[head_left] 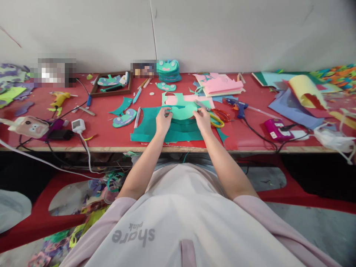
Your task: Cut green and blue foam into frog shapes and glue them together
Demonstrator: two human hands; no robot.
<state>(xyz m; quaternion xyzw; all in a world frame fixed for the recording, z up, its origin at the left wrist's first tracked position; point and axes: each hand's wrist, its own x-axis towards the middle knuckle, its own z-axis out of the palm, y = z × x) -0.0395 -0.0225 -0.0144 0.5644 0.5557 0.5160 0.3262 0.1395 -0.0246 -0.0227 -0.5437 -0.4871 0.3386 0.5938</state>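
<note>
A red table (101, 111) spreads under and beyond both hands. On it, directly below the hands, lies a teal sheet (182, 130), the largest piece of material near them. Past the right hand (204, 119), farther from the body, sits a pile of pink sheets (221, 85); straight beyond the hands stands a stack of frog-faced masks (168, 70). Between the hands, over the sheet, is the light green piece (183, 112). The hands are apart, the left hand (163, 119) pinching its left end and the right hand its right end. To the left of the left hand lies a single mask (125, 118); to the right of the right hand, a blue glue gun (241, 109). Scissors with yellow handles (218, 118) lie just beside the right hand, and a pen (137, 117) near the left. The step in hand seems to be positioning the cut shape; the next move probably calls for keeping both ends level and the piece unbent.
</note>
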